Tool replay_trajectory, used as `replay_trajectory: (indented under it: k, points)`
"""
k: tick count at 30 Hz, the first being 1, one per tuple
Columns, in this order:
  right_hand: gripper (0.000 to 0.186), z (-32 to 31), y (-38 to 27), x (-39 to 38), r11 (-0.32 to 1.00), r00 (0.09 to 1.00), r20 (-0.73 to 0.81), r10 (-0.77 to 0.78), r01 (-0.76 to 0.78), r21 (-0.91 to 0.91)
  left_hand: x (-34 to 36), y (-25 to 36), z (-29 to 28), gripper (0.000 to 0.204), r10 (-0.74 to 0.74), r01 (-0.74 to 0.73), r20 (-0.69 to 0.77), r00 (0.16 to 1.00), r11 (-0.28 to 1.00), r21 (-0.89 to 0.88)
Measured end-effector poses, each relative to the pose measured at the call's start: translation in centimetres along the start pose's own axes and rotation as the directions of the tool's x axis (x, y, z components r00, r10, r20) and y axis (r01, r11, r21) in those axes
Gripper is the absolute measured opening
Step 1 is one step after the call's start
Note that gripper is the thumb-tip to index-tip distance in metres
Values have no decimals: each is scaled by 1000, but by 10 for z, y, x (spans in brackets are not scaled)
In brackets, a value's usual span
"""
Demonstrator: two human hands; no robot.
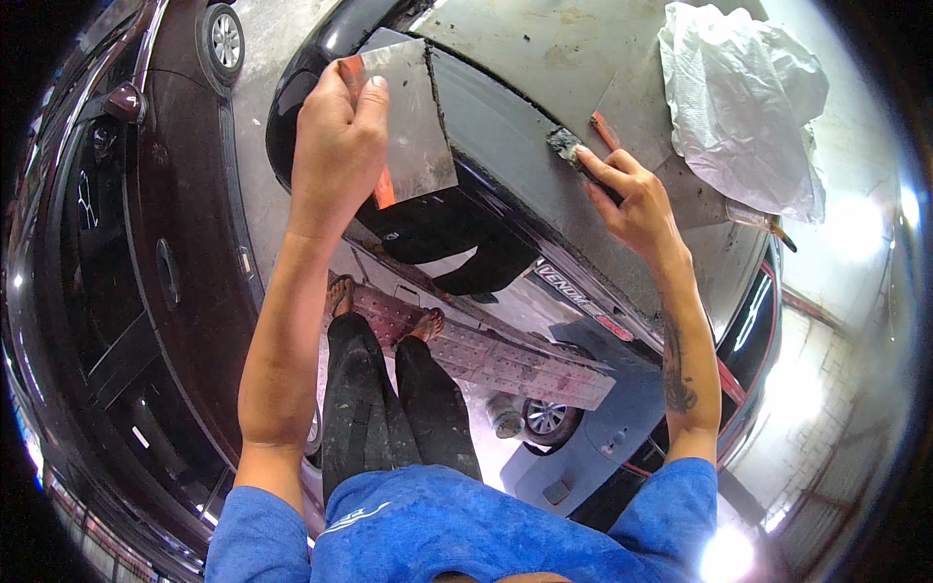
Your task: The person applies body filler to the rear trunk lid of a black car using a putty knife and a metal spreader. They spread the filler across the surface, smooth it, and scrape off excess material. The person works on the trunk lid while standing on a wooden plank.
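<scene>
My left hand (pixel 340 121) grips a flat metal putty spreader (pixel 413 126) by its orange-red back edge, holding the blade over the rim of a grey and black vehicle panel (pixel 496 97). In my right hand (pixel 630 199) is a small dark tool (pixel 564 146) with a clumped, blackish end. That end rests against the grey panel near a dark seam; I cannot tell whether it is a brush or a scraper. Just beyond my right fingers lies a second spreader (pixel 604 131) with an orange edge, its thin blade flat on the panel.
A crumpled white plastic sheet (pixel 743 112) lies at the far right, with a wooden-handled tool (pixel 782 233) beside it. My feet stand on a perforated metal plank (pixel 486 355). To the left is a dark maroon car (pixel 175 243). A small can (pixel 503 418) sits below the plank.
</scene>
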State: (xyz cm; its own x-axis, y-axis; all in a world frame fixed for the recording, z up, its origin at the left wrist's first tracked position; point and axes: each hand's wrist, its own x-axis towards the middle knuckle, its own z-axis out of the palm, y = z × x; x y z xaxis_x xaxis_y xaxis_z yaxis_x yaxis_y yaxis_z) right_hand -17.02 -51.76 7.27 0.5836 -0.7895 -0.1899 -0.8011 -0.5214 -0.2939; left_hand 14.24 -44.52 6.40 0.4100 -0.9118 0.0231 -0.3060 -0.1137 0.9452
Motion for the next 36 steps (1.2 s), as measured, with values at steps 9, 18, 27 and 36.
replay_trajectory:
  k: [9, 18, 27, 36]
  points:
    - [36, -1, -28, 56, 967, 970, -62, -234, 225, -120, -8, -18, -18, 20, -51, 42, -29, 998, 964, -262]
    - [40, -8, -40, 62, 968, 971, -15, -237, 235, -83, -13, -26, -32, 20, -106, 99, -12, 994, 963, -249]
    - [39, -9, -28, 61, 990, 991, 49, -124, 127, -66, -10, -22, -32, 19, -88, 89, 14, 996, 957, -278]
    - [38, -15, -43, 58, 999, 991, 135, 10, -3, -48, -9, -21, -30, 18, -75, 79, 24, 997, 951, -298]
